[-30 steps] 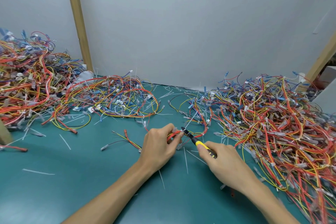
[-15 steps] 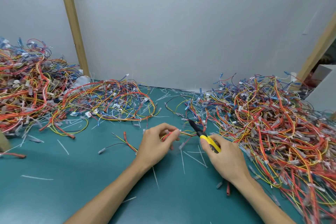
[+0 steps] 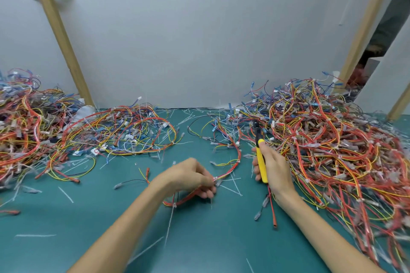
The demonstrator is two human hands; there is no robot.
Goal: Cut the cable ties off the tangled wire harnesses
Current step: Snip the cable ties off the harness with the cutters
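My left hand (image 3: 188,178) pinches a red-and-yellow wire harness (image 3: 233,167) that loops from the right pile down under my fingers. A white cable tie (image 3: 174,205) sits on that harness below my hand, its tail trailing toward me. My right hand (image 3: 274,167) grips yellow-handled cutters (image 3: 260,157), black jaws pointing away from me at the edge of the big tangled pile (image 3: 332,150) on the right. The cutters are a hand's width to the right of the held harness and touch no tie.
Two more wire piles lie at the left (image 3: 22,128) and middle back (image 3: 124,135). Cut white tie pieces (image 3: 233,186) litter the green mat (image 3: 199,239). Wooden posts (image 3: 60,35) lean against the white wall. A loose red wire (image 3: 272,213) lies under my right wrist.
My hands have parted: the right one has drawn the cutters away to the right and upright, and the left has pulled the harness nearer, its loop now trailing below the fingers.
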